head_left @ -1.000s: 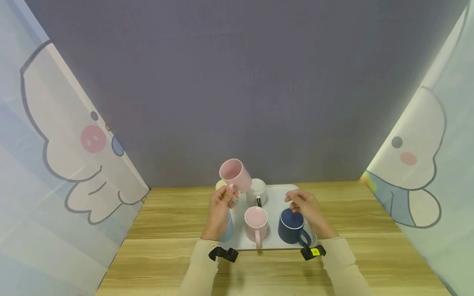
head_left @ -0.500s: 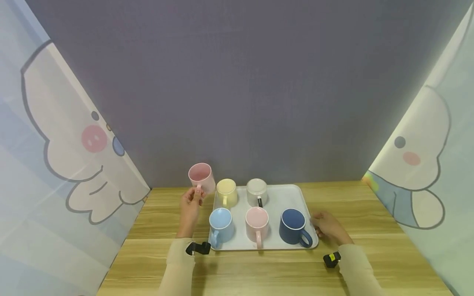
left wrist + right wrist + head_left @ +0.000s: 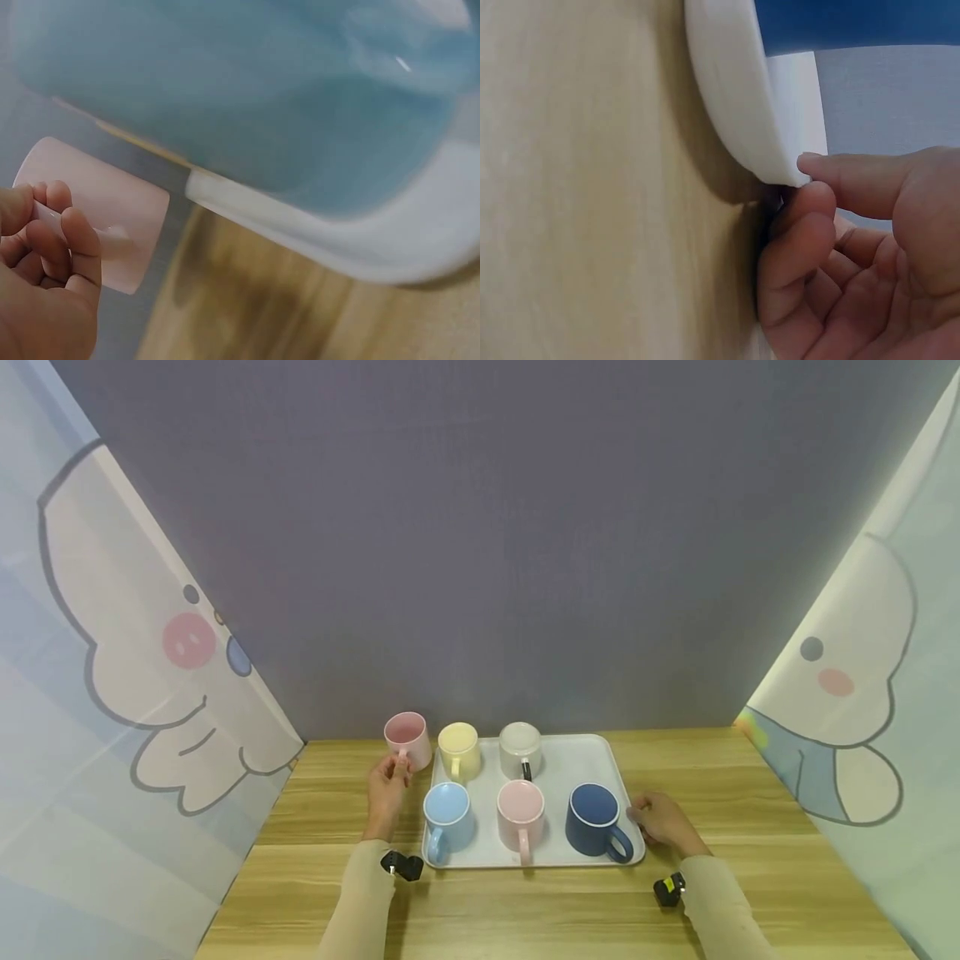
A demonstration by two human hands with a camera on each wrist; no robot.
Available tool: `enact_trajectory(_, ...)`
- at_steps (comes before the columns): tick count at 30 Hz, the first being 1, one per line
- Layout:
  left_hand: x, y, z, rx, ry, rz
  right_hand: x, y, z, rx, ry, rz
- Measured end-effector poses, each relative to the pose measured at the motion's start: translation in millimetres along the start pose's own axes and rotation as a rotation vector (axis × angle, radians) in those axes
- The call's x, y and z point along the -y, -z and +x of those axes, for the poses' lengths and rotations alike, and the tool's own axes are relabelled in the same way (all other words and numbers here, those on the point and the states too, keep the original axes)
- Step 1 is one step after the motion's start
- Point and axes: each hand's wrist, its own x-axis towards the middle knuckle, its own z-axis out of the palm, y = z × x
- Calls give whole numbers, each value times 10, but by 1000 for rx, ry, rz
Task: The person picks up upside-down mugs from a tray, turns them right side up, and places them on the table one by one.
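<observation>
A pink mug [image 3: 412, 750] stands upright at the back left, beside the white tray [image 3: 566, 764]. My left hand [image 3: 386, 793] pinches its handle between thumb and fingers; whether the mug's base touches the table cannot be told. In the left wrist view the fingers curl round the handle of the pink mug [image 3: 120, 184]. At the tray's right side, my right hand [image 3: 666, 822] grips the edge. The right wrist view shows the thumb on top of the tray rim [image 3: 731, 97] and curled fingers beneath it.
On the tray are a yellow mug [image 3: 460, 753], a whitish mug [image 3: 519, 750], a light blue mug [image 3: 450, 822], another pink mug [image 3: 521, 818] and a navy mug [image 3: 588, 827]. A grey wall [image 3: 495, 568] rises behind the wooden table [image 3: 525, 910].
The pink mug went left from above the tray, then down beside it, and is now upright rather than tilted. My right hand moved from above the navy mug to the tray's right edge.
</observation>
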Motion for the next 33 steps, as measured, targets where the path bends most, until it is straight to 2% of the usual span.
enact_trajectory(6,198,-12,58,-4,13,-1,-4,-21,-7,2,0,-2)
enact_trajectory(13,344,-12,73,-2,51,-4,-31,-35,-48,-6,-11,-22)
enact_trajectory(20,357,2,123,22,66,35,-44,-23,-68,-13,-5,-41)
enact_trajectory(33,293,-14,129,-33,57,76,4,-7,-8,-10,-27,-45)
